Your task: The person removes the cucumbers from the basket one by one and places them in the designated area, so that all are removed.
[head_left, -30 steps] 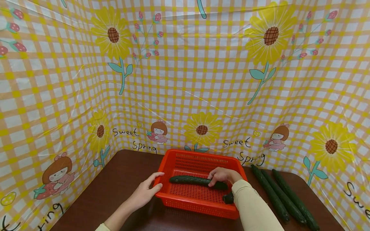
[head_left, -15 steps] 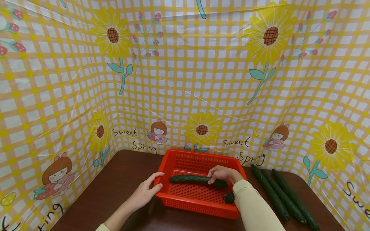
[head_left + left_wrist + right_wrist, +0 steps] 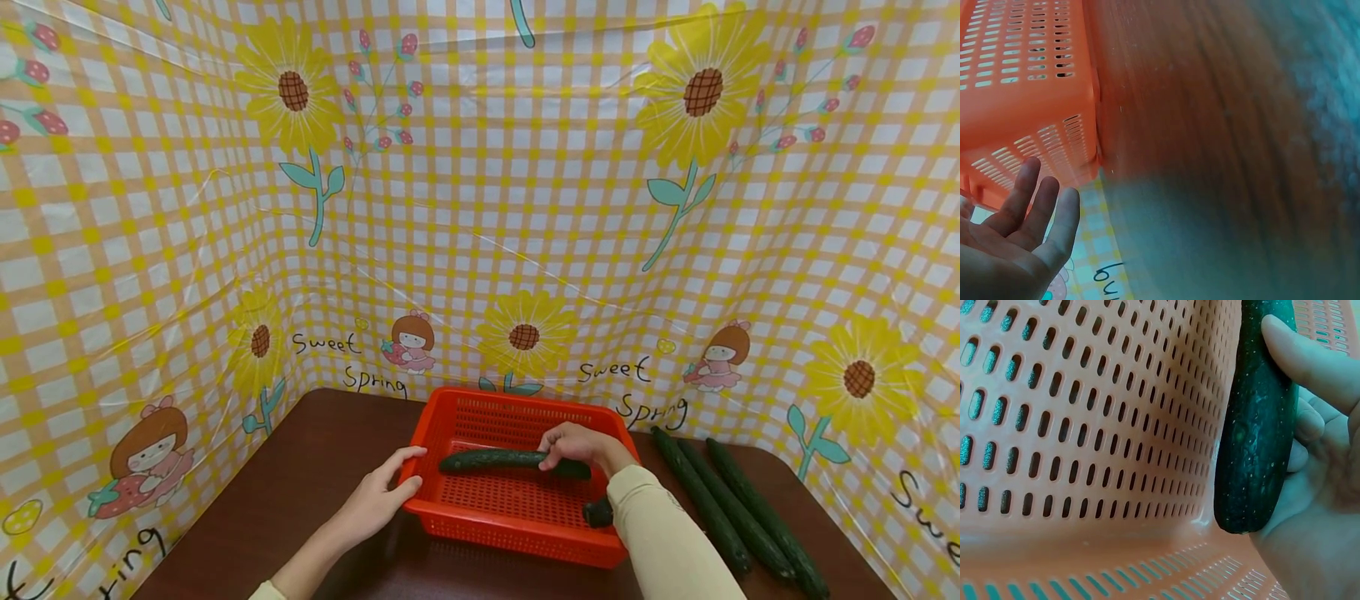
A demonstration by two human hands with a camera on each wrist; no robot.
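A long dark green cucumber (image 3: 487, 459) lies lengthwise inside the red plastic basket (image 3: 517, 540). My right hand (image 3: 576, 446) grips it near its right end. In the right wrist view the thumb presses one side of the cucumber (image 3: 1254, 450) and curled fingers show on the other. At the basket's left rim is my left hand (image 3: 372, 500), thumb and fingers spread. The left wrist view shows straight fingers (image 3: 1060, 234) beside the basket's slotted wall. Another dark green piece, perhaps a cucumber end (image 3: 597, 512), shows at the basket's front right; the right sleeve hides the remainder.
Several cucumbers (image 3: 738, 508) lie side by side on the brown table (image 3: 300, 467), to the right of the basket. A checked, flower-printed cloth (image 3: 480, 208) hangs behind and on both sides, close to the basket's far edge.
My right hand has shifted slightly toward the basket's far wall, and the gripped cucumber's right part has moved with it. The left hand and basket look nearly unchanged.
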